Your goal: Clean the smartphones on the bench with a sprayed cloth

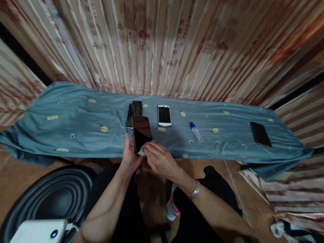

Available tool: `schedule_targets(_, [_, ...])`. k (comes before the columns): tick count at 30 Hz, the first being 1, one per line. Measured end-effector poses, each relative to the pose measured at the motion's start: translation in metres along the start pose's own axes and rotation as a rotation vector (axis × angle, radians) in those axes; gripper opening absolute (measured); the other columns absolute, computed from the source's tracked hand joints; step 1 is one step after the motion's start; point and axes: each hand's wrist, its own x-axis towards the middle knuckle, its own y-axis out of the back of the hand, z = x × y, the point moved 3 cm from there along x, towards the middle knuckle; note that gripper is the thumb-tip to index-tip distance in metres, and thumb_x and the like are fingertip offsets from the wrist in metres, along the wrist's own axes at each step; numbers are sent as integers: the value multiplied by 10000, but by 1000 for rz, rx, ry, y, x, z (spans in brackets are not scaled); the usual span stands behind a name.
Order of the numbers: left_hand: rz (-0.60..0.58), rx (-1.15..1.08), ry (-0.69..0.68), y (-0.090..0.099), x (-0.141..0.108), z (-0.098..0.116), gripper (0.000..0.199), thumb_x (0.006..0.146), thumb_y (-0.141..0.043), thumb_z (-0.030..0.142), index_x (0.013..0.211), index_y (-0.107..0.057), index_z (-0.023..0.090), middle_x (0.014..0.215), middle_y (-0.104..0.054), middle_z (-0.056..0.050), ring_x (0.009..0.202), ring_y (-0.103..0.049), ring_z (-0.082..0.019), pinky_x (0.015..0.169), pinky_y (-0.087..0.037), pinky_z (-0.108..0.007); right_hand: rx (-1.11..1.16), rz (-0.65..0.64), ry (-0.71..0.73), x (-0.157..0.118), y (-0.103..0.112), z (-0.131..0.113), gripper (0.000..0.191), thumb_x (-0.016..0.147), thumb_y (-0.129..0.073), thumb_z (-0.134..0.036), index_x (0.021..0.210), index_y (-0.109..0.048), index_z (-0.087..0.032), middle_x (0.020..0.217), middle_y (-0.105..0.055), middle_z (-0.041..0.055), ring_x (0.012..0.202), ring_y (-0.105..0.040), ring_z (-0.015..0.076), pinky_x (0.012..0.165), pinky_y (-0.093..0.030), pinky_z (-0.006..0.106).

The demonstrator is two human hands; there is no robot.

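Observation:
A dark smartphone (141,131) is held upright at a tilt by my left hand (129,157), whose fingers close around its lower left side. My right hand (158,158) pinches a small white cloth or tissue (142,151) and presses it against the phone's lower right corner. Behind the held phone lie dark, flat items (136,108), partly hidden, on the blue cloth. To their right rests a white-framed phone (164,116) with a black screen. Further right is a small clear spray bottle (196,133) with a blue cap.
The blue patterned cloth (89,117) covers a long narrow table. A dark phone or case (261,134) lies toward its right end. Pleated curtains (165,40) hang behind. At lower left, a white device (38,233) with a cable sits on a round black stool (51,194).

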Motion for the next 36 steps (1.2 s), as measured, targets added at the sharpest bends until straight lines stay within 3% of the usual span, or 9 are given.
schedule_targets(4, [-42,27,63,-5,-3,1,518,963,-358,512,1027,-698,126,926,-756,-115,880,-717,-249,867,-560,-438,161,152,-369,4,20,43,321,906,-435,-178,1080,-704,-155,1107,-717,114,1046,-648,243,955,-500,407])
schedule_targets(8, [-93,60,189,-12,-11,-7,547,990,-272,475,1152,-652,117,972,-758,-124,857,-728,-272,828,-574,-494,562,346,-840,4,24,83,315,891,-476,-359,924,-739,-187,866,-744,35,851,-665,207,769,-507,316])
schedule_targets(10, [-124,82,247,-14,-15,-13,551,993,-267,467,1231,-613,111,977,-758,-133,872,-729,-277,832,-574,-501,803,455,-962,6,24,93,325,845,-551,-454,915,-739,-199,912,-748,24,872,-659,192,748,-496,286])
schedule_targets(14, [-145,139,318,-17,-20,-22,554,991,-292,461,1326,-549,101,964,-759,-143,885,-732,-277,838,-576,-485,1141,453,-965,15,26,95,349,661,-755,-525,836,-751,-223,893,-755,6,839,-655,160,745,-483,258])
schedule_targets(19, [-129,219,349,-18,-23,-26,569,983,-325,455,1340,-538,67,985,-751,-180,893,-730,-309,801,-585,-486,1252,478,-994,18,34,90,350,532,-836,-516,685,-737,-217,742,-739,-12,712,-631,147,678,-472,255])
schedule_targets(24, [-119,278,318,-18,-22,-27,565,975,-362,451,1306,-563,38,974,-749,-202,859,-736,-310,756,-595,-459,1220,492,-1019,16,34,92,395,523,-823,-570,658,-718,-215,649,-704,-19,608,-589,135,593,-437,250])
schedule_targets(31, [-106,354,147,-18,-19,-26,491,954,-448,418,1214,-624,39,887,-761,-179,804,-742,-302,750,-597,-443,1206,484,-939,16,30,96,389,587,-792,-584,657,-704,-211,627,-676,-34,578,-563,110,566,-408,232])
schedule_targets(36, [-68,369,205,-20,-21,-24,497,979,-378,406,1241,-591,41,908,-758,-181,764,-743,-291,710,-604,-450,1288,466,-954,16,30,95,366,577,-816,-551,647,-702,-210,599,-669,-33,526,-553,101,523,-399,227])
